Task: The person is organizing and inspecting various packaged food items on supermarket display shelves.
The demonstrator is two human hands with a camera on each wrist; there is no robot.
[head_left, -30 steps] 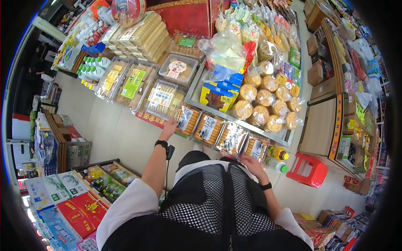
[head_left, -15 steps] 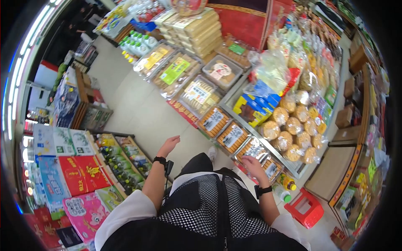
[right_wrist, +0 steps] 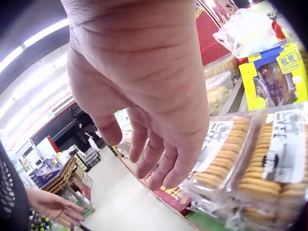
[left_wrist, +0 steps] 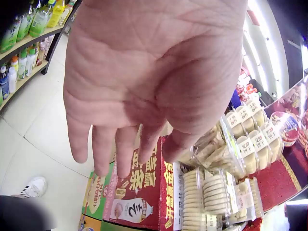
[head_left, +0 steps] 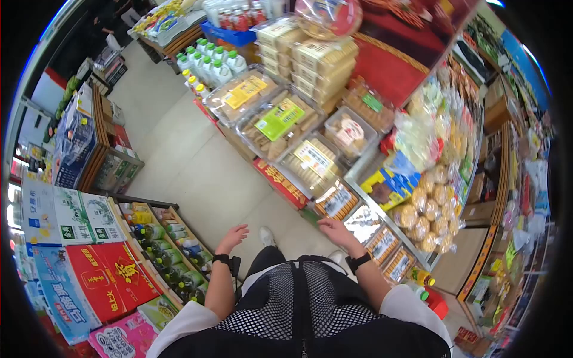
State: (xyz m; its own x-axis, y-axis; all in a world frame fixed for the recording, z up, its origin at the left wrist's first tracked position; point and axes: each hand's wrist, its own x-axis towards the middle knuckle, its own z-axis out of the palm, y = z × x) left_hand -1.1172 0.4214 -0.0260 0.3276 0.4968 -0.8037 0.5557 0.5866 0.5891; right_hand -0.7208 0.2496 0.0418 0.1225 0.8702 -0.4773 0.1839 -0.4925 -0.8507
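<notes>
I stand in a shop aisle beside a display of biscuit packs. My left hand (head_left: 234, 236) hangs over the floor with fingers relaxed and holds nothing; in the left wrist view the left hand (left_wrist: 139, 96) shows an empty palm. My right hand (head_left: 334, 229) hovers open just in front of the clear biscuit packs (head_left: 338, 201) at the display's front edge, apart from them. In the right wrist view the right hand (right_wrist: 154, 144) has loose fingers, with biscuit packs (right_wrist: 250, 154) to its right.
Larger clear trays of biscuits (head_left: 280, 122) fill the display, with bagged round cakes (head_left: 427, 215) and a blue and yellow box (head_left: 388, 185) further right. A low rack of drink bottles (head_left: 170, 244) and red cartons (head_left: 110, 280) stand on my left. Pale tiled floor (head_left: 191, 173) runs between.
My view has swung left. The left hand has dropped from the biscuit packs to hang over the floor. The right hand has come off the packs and moved left.
</notes>
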